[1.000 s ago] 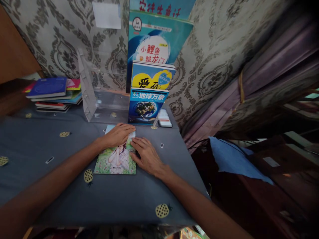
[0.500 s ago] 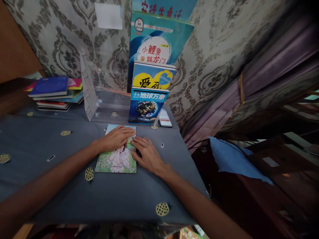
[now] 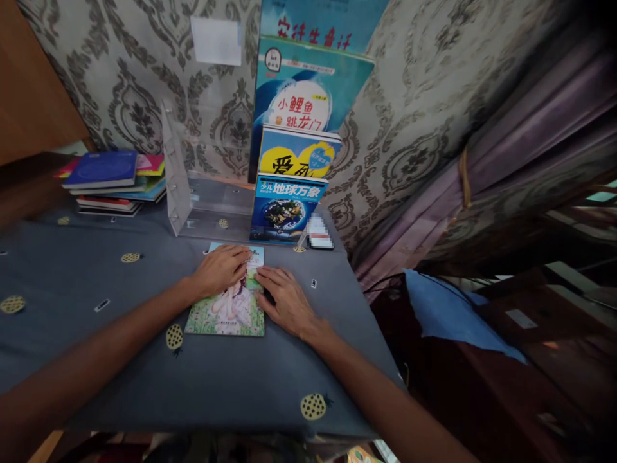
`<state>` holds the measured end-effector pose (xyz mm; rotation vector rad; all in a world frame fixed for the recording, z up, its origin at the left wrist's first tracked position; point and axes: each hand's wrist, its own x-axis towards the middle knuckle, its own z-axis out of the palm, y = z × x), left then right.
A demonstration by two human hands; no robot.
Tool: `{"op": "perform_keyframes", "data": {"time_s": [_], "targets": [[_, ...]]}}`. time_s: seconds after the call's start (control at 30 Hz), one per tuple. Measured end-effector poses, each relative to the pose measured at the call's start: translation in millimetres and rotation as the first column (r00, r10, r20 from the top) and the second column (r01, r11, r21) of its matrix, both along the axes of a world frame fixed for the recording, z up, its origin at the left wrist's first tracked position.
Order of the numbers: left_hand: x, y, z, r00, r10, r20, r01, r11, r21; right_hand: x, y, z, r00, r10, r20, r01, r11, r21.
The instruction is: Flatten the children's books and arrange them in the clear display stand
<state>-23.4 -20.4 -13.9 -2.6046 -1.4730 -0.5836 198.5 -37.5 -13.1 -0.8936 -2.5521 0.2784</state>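
The left hand [image 3: 220, 271] lies across an illustrated book [image 3: 231, 316], and the right hand [image 3: 288, 301] touches its right edge.

Display books at far right, top cover down. Farthest book [image 3: 322, 14], teal: red "安徒生童话". Green-blue book [image 3: 340, 83]: "小鲤鱼跳龙门", red and black on a white oval. Yellow-heart book [image 3: 267, 154]: "爱" and "死" in black, lower strokes cut off by the cover in front. Nearest display book [image 3: 283, 212], Earth picture: "少儿", then larger "地球万象", white. Flat book [image 3: 231, 315] on bench [image 3: 270, 386]: title partly under left hand [image 3: 216, 271]; print along near edge too small.
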Motion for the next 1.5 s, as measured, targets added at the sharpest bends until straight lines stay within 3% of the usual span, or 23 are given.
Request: {"op": "perform_keyframes", "data": {"time_s": [0.17,0.4,0.7,0.8,1.0,1.27,1.4,1.5], "targets": [[-5.0,2.2,-0.9,0.998,-0.028,0.049,0.028,1.000,-0.012,-1.0,2.2,-0.3,1.000,0.003,-0.016,-0.002,1.000,0.019],[-8.8,-20.4,-5.1,0.975,-0.207,0.083,0.209,0.978,-0.016,-2.9,9.8,-3.0,0.995,0.028,-0.093,-0.023,0.998,0.056],[-6.1,-28.9,-1.0,0.983,-0.175,0.059,0.178,0.983,-0.039,-1.3,11.3,-9.3,0.994,0.044,-0.102,-0.045,0.999,-0.008],[-4.3,-45.1,-0.7,0.985,-0.167,0.049,0.170,0.984,-0.054,11.1,3.5,-11.1,0.991,0.075,-0.115,-0.081,0.996,-0.046],[0.8,-87.3,3.6,0.952,-0.296,0.083,0.305,0.944,-0.130,29.8,-27.3,-8.8,0.975,0.192,-0.114,-0.195,0.981,-0.019],[-1.9,-107.1,11.2,0.945,-0.322,0.057,0.327,0.923,-0.203,36.2,-47.2,-4.2,0.975,0.214,-0.063,-0.216,0.976,-0.022],[-4.1,-124.6,10.9,0.948,-0.301,0.106,0.316,0.927,-0.203,40.8,-57.4,-1.3,0.967,0.240,-0.087,-0.244,0.969,-0.038],[-8.2,-121.9,10.3,0.941,-0.290,0.175,0.323,0.923,-0.208,39.2,-56.9,0.8,0.965,0.214,-0.155,-0.229,0.970,-0.086]]}}
